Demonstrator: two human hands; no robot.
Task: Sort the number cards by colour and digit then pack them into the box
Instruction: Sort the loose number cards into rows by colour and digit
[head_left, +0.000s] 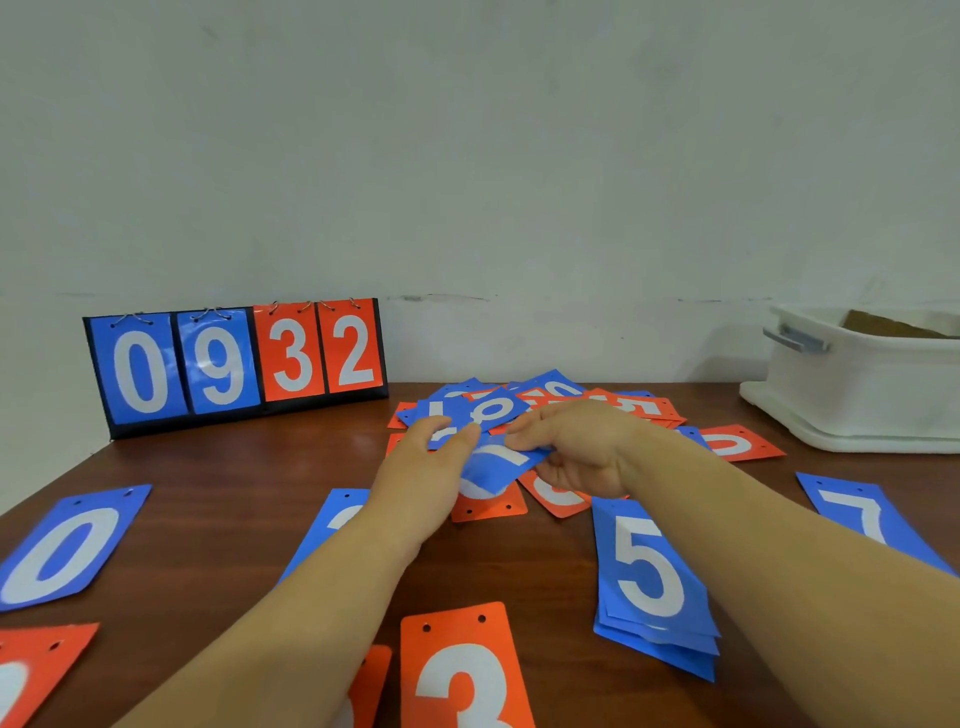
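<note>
Number cards (488, 506): thin, glossy rectangles in blue or red, each with a white digit and two punched holes on one short edge. They are spread from the near edge of the tabletop to a heap at its middle.
Red 3 card (467, 670): nearest and lying flat, its lower part cut off by the frame.
Near-left red card (36, 670): cut off, digit unreadable.
Blue 5 stack (649, 571): several cards unevenly fanned with a 5 on top, just beside the right forearm.
Blue 0 card (65, 545): alone at the left, lying flat.
Blue 7 card (857, 514): at the right, partly hidden by the right forearm.
Left hand (421, 467): its fingers lie on the left end of the held card. Whether it grips the card cannot be told, as the thumb is hidden.
Right hand (576, 447): pinches the held card, fingers above and thumb below.
Held blue card (498, 462): slightly bowed between the hands just above the heap, digit blurred.
Heap (545, 400): overlapping blue and red cards with the digits mostly covered.
Tabletop (234, 493): smooth, dark reddish wood grain.
Box (857, 384): white plastic with rounded corners and a grey handle, at the far right and cut off. Something brown shows inside it.
Scoreboard (239, 358): black frame at the far left against the wall, with ring-hung cards reading blue 0 and 9, red 3 and 2.
</note>
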